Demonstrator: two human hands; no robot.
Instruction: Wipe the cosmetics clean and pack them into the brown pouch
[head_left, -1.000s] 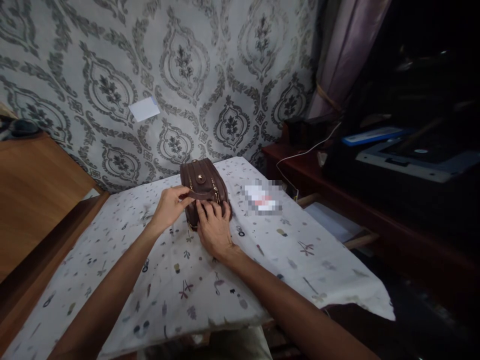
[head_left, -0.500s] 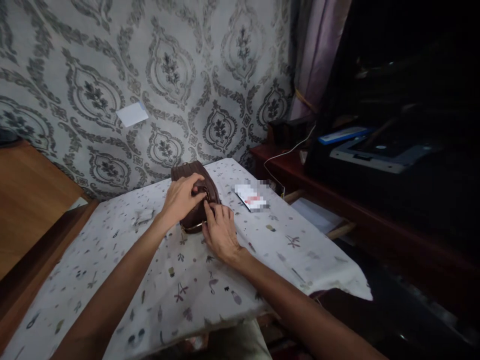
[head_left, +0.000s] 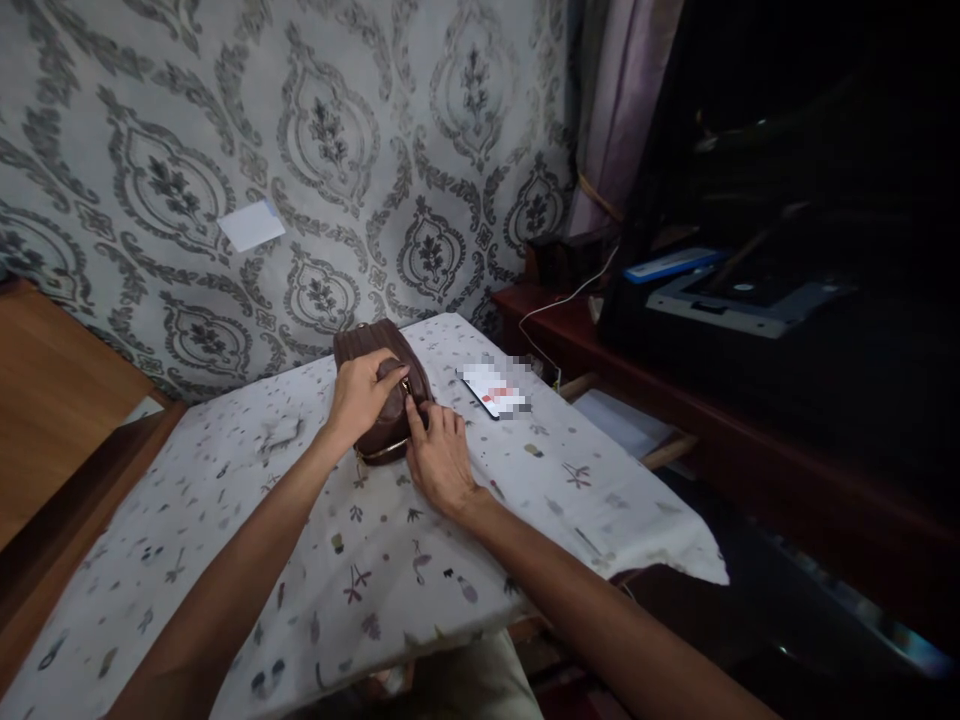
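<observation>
A brown leather bag (head_left: 394, 432) with a ribbed back part and gold zips lies on the patterned cloth. My left hand (head_left: 361, 392) grips its upper front part, with thumb and fingers closed on the leather beside a small gold zip (head_left: 406, 385). From the right, my right hand (head_left: 444, 455) holds the bag's side. Its index finger points up to the lower end of that small zip, and the thumb is mostly hidden. Another gold zip (head_left: 381, 450) curves along the near edge of the bag.
A phone (head_left: 491, 392) with a lit, blurred screen lies right of the bag on the cloth-covered table (head_left: 300, 560). Patterned wallpaper rises behind. A wooden panel (head_left: 67, 410) stands left. At right are a dark red stand (head_left: 525, 310), a white cable and a large dark screen.
My left thumb and fingers have drawn closer together on the leather beside the small zip. My right hand stays at the bag's side. The whole view has shifted slightly.
</observation>
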